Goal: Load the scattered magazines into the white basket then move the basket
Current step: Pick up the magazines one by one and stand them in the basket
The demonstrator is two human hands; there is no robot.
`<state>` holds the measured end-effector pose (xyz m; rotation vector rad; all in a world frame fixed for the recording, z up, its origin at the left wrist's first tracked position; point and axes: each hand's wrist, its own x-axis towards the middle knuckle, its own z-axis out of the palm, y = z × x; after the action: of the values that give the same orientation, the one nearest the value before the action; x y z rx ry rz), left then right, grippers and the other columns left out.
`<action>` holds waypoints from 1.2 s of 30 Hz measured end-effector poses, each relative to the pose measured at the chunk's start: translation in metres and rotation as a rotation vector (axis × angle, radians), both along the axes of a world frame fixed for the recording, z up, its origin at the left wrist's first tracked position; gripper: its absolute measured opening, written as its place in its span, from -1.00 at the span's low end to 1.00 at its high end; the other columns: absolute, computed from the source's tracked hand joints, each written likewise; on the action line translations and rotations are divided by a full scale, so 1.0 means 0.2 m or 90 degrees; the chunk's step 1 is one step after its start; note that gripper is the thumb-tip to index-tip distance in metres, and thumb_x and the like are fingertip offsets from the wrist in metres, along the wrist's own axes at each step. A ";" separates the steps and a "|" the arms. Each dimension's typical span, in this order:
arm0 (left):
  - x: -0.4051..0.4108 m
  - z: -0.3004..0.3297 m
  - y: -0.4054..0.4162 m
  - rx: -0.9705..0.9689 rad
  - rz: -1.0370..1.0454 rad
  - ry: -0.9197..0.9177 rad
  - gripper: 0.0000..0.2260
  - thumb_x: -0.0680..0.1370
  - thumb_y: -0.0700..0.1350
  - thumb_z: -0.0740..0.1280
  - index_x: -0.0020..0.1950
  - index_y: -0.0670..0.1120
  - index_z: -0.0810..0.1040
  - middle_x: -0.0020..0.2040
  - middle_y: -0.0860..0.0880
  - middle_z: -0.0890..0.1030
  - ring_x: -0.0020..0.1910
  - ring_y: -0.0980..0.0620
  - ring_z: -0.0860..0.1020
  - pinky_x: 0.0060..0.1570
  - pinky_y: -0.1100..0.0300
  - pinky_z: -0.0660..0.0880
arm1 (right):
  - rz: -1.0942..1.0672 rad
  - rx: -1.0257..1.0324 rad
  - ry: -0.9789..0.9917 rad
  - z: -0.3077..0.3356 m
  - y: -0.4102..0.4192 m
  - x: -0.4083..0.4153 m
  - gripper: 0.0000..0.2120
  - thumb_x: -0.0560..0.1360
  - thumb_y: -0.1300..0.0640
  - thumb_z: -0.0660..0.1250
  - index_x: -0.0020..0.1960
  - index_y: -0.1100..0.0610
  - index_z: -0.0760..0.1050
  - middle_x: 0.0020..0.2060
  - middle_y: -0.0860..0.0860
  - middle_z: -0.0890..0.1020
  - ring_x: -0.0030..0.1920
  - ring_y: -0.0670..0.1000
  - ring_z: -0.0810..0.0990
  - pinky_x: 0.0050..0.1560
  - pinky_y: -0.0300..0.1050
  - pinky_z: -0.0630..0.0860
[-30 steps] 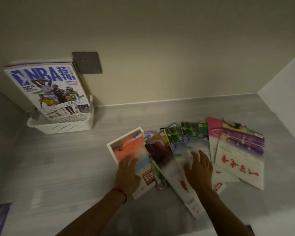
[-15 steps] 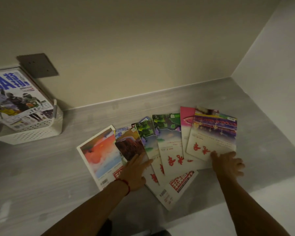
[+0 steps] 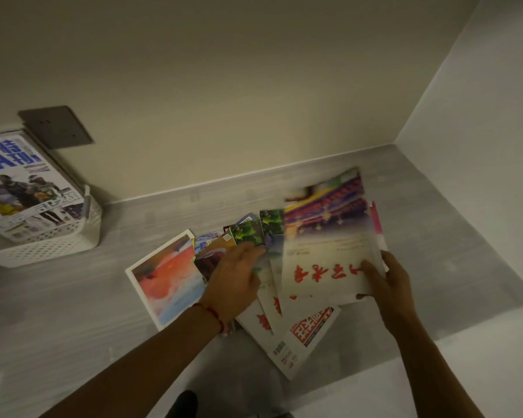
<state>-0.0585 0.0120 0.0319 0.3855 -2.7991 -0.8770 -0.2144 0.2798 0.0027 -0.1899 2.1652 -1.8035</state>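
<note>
A white magazine with red brush characters and a purple-and-gold photo band [image 3: 326, 251] is held tilted above the fan of scattered magazines [image 3: 272, 297], its image blurred. It is pinched at its lower right corner by the right hand [image 3: 387, 282], the thumb laid on the cover and the fingers curled beneath, so that grip is closed on it. The left hand [image 3: 233, 282], with a red cord at the wrist, is laid flat with straight fingers on the overlapping magazines, so this grip is open. A magazine with an orange-red sky cover [image 3: 166, 279] is seen at the left end of the fan. The fan is spread near the front edge of the grey wood-grain tabletop [image 3: 73, 312]. The white perforated plastic basket [image 3: 58, 245] is placed at the tabletop's back left, against the wall, with a blue-lettered basketball magazine [image 3: 21, 182] propped upright in it. A dark grey wall socket plate [image 3: 56, 126] is mounted just above.
</note>
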 end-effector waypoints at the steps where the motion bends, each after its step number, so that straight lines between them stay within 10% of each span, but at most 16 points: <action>1: -0.02 0.08 0.01 -0.039 -0.013 0.077 -0.60 0.52 -0.25 0.27 0.36 -0.10 0.48 0.33 -0.13 0.49 0.31 -0.12 0.45 0.34 0.02 0.44 | 0.058 0.015 0.023 0.06 -0.04 0.00 -0.82 0.56 0.09 0.35 0.15 0.06 0.53 -0.05 0.08 0.71 -0.13 0.12 0.74 -0.33 0.10 0.66; 5: -0.10 0.35 -0.02 -0.237 -0.067 0.155 -0.51 0.58 -0.07 0.21 0.52 -0.12 0.29 0.54 -0.20 0.25 0.52 -0.20 0.22 0.52 -0.13 0.15 | 0.290 0.177 0.189 0.31 -0.29 -0.01 -0.92 0.56 0.08 0.35 -0.04 0.01 0.63 -0.20 -0.02 0.73 -0.23 -0.03 0.73 -0.26 -0.01 0.68; 9: -0.03 0.46 -0.19 -0.399 -0.099 -0.017 -0.47 0.56 0.09 0.20 0.52 0.00 0.26 0.51 -0.15 0.32 0.54 -0.22 0.17 0.51 -0.23 0.08 | 0.448 0.222 0.305 0.59 -0.61 0.06 -0.87 0.49 0.00 0.42 -0.18 -0.22 0.57 -0.31 -0.21 0.69 -0.30 -0.19 0.69 -0.31 -0.28 0.62; 12: 0.14 0.44 -0.37 -0.170 -0.075 -0.097 -0.64 0.59 0.06 0.13 0.40 0.18 0.35 0.22 -0.04 0.61 0.22 -0.16 0.55 0.18 -0.07 0.49 | 0.479 0.190 0.392 0.70 -0.84 0.15 -0.93 0.42 -0.11 0.45 -0.14 -0.26 0.58 -0.26 -0.35 0.66 -0.26 -0.27 0.67 -0.31 -0.44 0.55; 17: 0.48 0.36 -0.68 0.119 0.172 0.065 -0.81 0.63 -0.05 0.21 0.22 0.12 0.48 -0.10 -0.03 0.67 -0.14 -0.03 0.64 -0.16 0.00 0.63 | 0.269 0.091 0.335 0.67 -1.09 0.21 -0.63 0.46 -0.16 0.42 0.23 -0.15 0.49 0.03 -0.22 0.67 -0.02 -0.19 0.66 -0.03 -0.30 0.59; 25: 0.94 0.43 -1.13 0.445 0.305 0.198 -0.84 0.62 -0.04 0.28 0.19 0.03 0.53 -0.06 -0.07 0.70 -0.17 -0.09 0.70 -0.29 0.14 0.64 | 0.512 -0.058 -0.180 0.40 -1.64 0.70 -0.55 0.53 -0.13 0.35 0.38 -0.13 0.35 0.18 -0.08 0.65 0.12 0.00 0.68 0.10 0.04 0.62; 36: 1.26 0.60 -1.99 0.351 0.457 0.373 -0.84 0.57 0.00 0.37 0.14 0.05 0.54 -0.01 0.13 0.70 -0.03 0.12 0.69 -0.20 0.29 0.62 | 0.395 0.104 0.409 0.71 -2.66 0.90 -0.75 0.57 0.00 0.33 0.02 0.20 0.60 -0.01 0.01 0.72 -0.26 -0.13 0.63 -0.29 -0.40 0.48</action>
<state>0.1937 -0.3859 0.1527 0.9451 -1.6661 -1.2735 -0.0337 -0.2526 0.1456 -1.3868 2.2427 -1.2968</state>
